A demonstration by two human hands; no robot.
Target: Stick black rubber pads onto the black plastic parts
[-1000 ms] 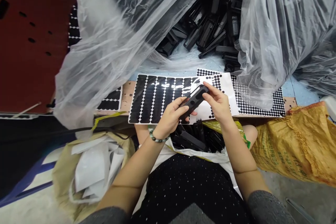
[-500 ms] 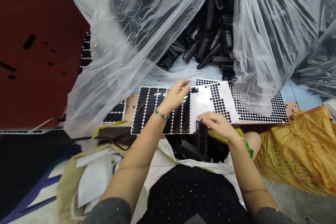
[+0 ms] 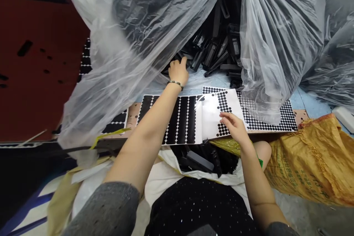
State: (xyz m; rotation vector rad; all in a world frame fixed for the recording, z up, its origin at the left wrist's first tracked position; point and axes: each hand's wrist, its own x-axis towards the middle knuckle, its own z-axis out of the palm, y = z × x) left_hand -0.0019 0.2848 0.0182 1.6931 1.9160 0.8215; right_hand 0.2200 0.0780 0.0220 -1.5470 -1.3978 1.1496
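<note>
My left hand [image 3: 179,70], with a beaded bracelet at the wrist, reaches to the near edge of a pile of black plastic parts [image 3: 211,53]. Its thumb side stands apart from the bent fingers, whose tips are partly hidden among the parts. I see nothing lifted in it. My right hand [image 3: 232,124] hovers over a white backing sheet [image 3: 209,112] with black round stickers [image 3: 224,108], fingers loosely apart and holding nothing. Between my arms lies a sheet of long black stickers [image 3: 181,123]. Below it, an open white sack [image 3: 168,160] holds more black parts [image 3: 200,160].
Clear plastic bags [image 3: 282,33] hang on both sides of the pile. Another sheet of round dots [image 3: 268,118] lies to the right. A yellow woven sack [image 3: 320,162] stands at the right and a dark red board [image 3: 41,55] at the left.
My left hand has moved forward from the sticker sheet to the pile. My right hand has let go of a dark part over the sack and risen slightly to the right.
</note>
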